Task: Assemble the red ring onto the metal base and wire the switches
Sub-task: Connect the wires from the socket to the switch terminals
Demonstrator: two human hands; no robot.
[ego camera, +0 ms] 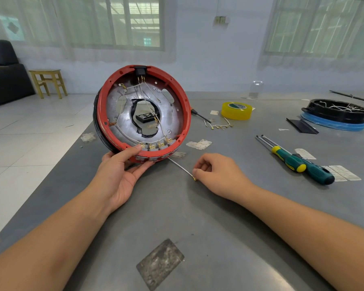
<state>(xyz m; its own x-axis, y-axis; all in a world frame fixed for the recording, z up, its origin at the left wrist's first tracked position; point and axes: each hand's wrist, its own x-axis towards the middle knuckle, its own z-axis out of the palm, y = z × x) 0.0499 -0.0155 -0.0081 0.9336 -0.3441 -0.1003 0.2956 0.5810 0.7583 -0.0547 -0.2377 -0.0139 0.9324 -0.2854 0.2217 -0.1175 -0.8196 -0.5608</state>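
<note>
The red ring (184,106) sits around the round metal base (172,120), and the assembly stands tilted on its edge on the grey table (198,217). My left hand (122,169) grips its lower rim, thumb on the inside near the grey switches (156,147). White wires cross the base to the switches and to a black socket (139,70) at the top. A loose white wire (180,167) runs from the ring's bottom to my right hand (216,173), which pinches its end by the gold terminal (194,179).
Two screwdrivers (292,161) lie to the right, with paper scraps around them. Farther back are a yellow tape roll (236,111), several spare wires (218,124), a black screwdriver (200,115) and a black tray on a blue one (336,116). The table's left edge drops to a tiled floor.
</note>
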